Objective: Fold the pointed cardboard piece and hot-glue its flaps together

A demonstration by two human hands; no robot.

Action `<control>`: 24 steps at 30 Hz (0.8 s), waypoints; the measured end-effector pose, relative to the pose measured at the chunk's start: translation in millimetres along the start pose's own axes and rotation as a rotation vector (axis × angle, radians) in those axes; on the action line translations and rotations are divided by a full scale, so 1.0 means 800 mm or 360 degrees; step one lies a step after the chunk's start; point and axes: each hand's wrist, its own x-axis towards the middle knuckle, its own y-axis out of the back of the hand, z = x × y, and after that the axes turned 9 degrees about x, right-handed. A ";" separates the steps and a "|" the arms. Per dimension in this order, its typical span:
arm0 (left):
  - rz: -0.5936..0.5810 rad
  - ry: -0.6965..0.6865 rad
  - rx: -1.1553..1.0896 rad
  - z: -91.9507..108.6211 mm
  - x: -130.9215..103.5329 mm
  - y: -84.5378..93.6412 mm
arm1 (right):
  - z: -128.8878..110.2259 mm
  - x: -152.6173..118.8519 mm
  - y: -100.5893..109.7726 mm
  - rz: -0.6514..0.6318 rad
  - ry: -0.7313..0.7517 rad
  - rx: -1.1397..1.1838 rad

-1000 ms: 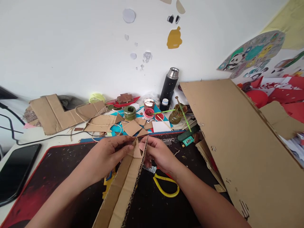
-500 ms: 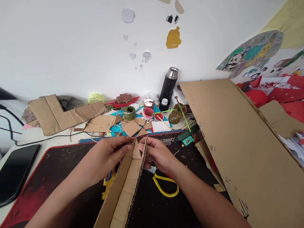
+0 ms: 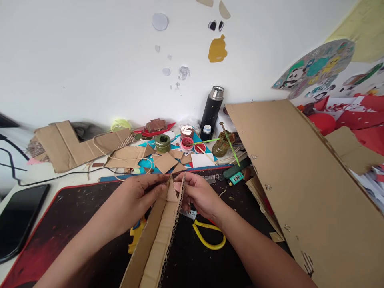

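Observation:
A long strip of cardboard folded into a channel (image 3: 160,236) runs from the bottom of the view up to both hands, its two side walls standing up. My left hand (image 3: 141,200) pinches the far end of the left wall between thumb and fingers. On the other side, my right hand (image 3: 198,195) grips the far end of the right wall, thumb on the inside and fingers behind it. A small cardboard flap (image 3: 172,191) closes the channel's end between the thumbs. Below my right hand lie scissors with yellow handles (image 3: 210,240), partly covered.
A large cardboard panel (image 3: 318,184) leans along the right side. Behind the hands are paint jars (image 3: 162,143), a black thermos (image 3: 212,108) and cardboard scraps (image 3: 166,162). A phone (image 3: 21,224) lies left, a yellow tool (image 3: 137,236) beneath my left wrist, a green cutter (image 3: 237,173) right.
Both hands keep their hold on the cardboard channel with hardly any movement. The whole view has shifted very slightly.

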 end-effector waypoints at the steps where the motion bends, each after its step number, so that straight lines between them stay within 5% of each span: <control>1: -0.0003 -0.0003 0.0007 0.000 0.000 0.000 | 0.000 0.000 0.000 0.0002 0.0004 0.0004; 24: -0.0001 0.0013 -0.0034 -0.001 0.000 -0.003 | -0.002 -0.001 -0.001 -0.0020 -0.0018 0.0027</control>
